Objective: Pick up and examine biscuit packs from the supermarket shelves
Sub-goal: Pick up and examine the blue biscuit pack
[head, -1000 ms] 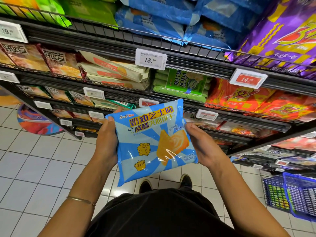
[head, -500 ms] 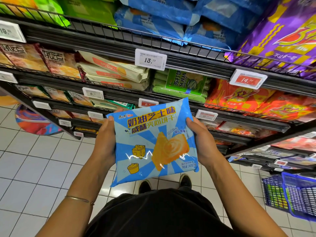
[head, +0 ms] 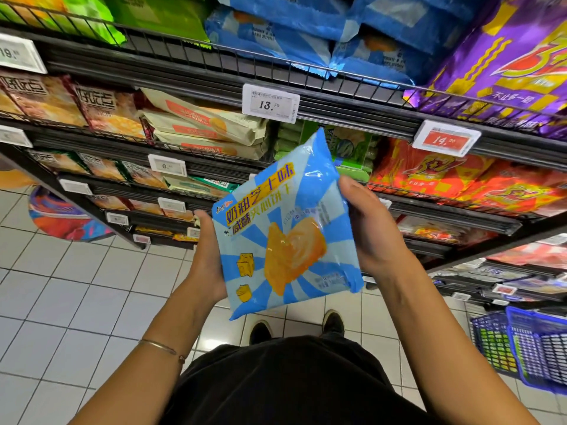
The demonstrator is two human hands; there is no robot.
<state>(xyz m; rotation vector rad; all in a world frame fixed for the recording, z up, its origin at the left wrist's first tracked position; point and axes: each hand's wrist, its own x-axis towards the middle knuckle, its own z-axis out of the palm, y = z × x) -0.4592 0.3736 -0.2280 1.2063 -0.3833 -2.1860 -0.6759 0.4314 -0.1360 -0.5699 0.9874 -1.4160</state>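
Observation:
I hold a light-blue biscuit pack (head: pixel 285 234) with yellow cheese pictures and Chinese lettering in front of the shelves, at chest height. My left hand (head: pixel 206 256) grips its left edge, fingers hidden behind the pack. My right hand (head: pixel 372 228) grips its right edge, thumb on the front. The pack is tilted, its top right corner raised toward the shelf with the green soda biscuit packs (head: pixel 346 148).
Black wire shelves (head: pixel 352 115) slope from left to right, filled with blue (head: pixel 306 35), purple (head: pixel 506 62), orange-red (head: pixel 460 185) and beige packs (head: pixel 202 127), with price tags (head: pixel 270 103) on the rails. A blue shopping basket (head: pixel 527 348) stands on the tiled floor at right.
The pack has turned: its right side rose and swung away, so the front now faces more to the left. Both hands kept their hold and shifted slightly right.

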